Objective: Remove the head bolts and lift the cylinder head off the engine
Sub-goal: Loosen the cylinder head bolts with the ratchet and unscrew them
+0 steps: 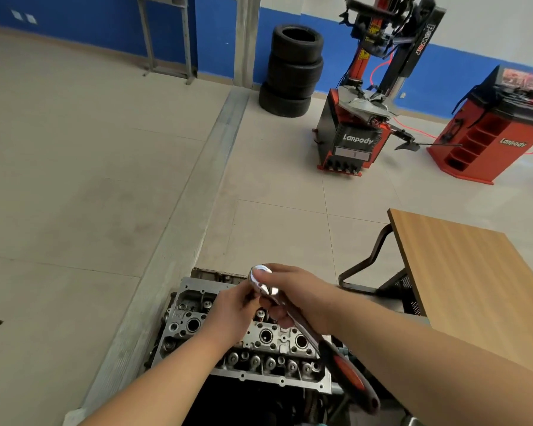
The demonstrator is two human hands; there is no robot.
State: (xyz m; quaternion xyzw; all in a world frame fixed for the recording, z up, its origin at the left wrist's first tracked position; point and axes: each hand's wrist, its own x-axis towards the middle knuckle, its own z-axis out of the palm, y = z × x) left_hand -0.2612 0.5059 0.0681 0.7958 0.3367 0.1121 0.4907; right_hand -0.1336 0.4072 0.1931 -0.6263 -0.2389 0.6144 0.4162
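Observation:
The grey aluminium cylinder head (pixel 194 325) sits on the engine at the bottom centre, its valve springs and spark plug wells exposed. A chrome ratchet wrench (pixel 263 285) with a red and black handle (pixel 351 376) is held above the head's middle. My right hand (pixel 293 298) grips the ratchet near its round head, thumb on top. My left hand (pixel 233 315) pinches something under the ratchet head; what it holds is hidden by the fingers. The head bolts under the hands are hidden.
A wooden table (pixel 462 272) with a dark metal frame stands close on the right. Farther off are a stack of tyres (pixel 293 70), a red and black tyre changer (pixel 356 130) and a red wheel balancer (pixel 486 139). A metal floor rail (pixel 197 195) runs along the left of the engine.

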